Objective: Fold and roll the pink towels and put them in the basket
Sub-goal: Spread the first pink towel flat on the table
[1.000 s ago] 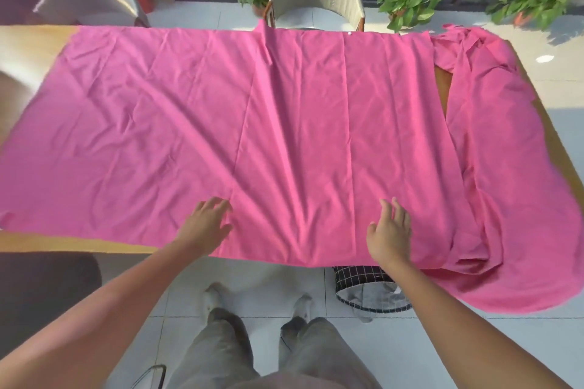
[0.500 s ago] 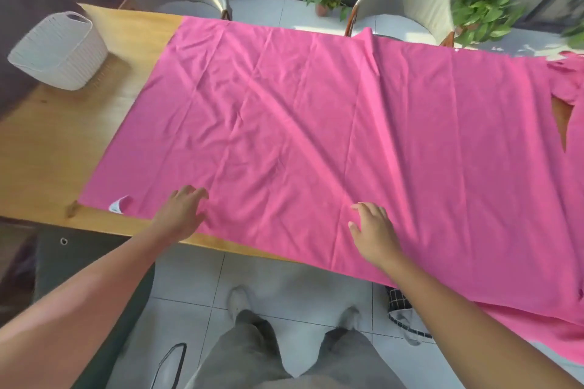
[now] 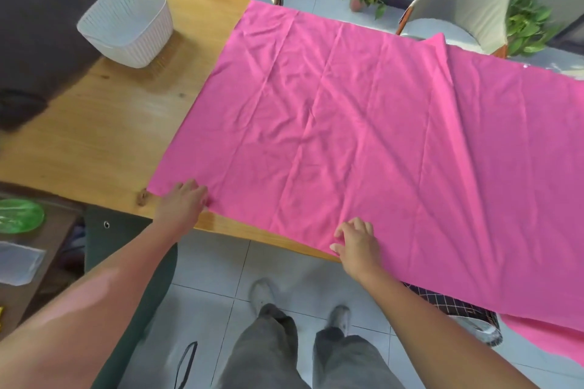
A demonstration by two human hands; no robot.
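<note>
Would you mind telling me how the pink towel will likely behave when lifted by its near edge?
Probably floppy: the pink towel lies creased and droops over the table edge. It looks thin, so likely light. It may slide when the left hand and right hand pull.

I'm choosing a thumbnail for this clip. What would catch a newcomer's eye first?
The big pink towel spread flat over most of the wooden table. Next, the left hand at its near-left corner and the right hand on its near edge. Then the white basket, empty at the table's far-left end.
</note>
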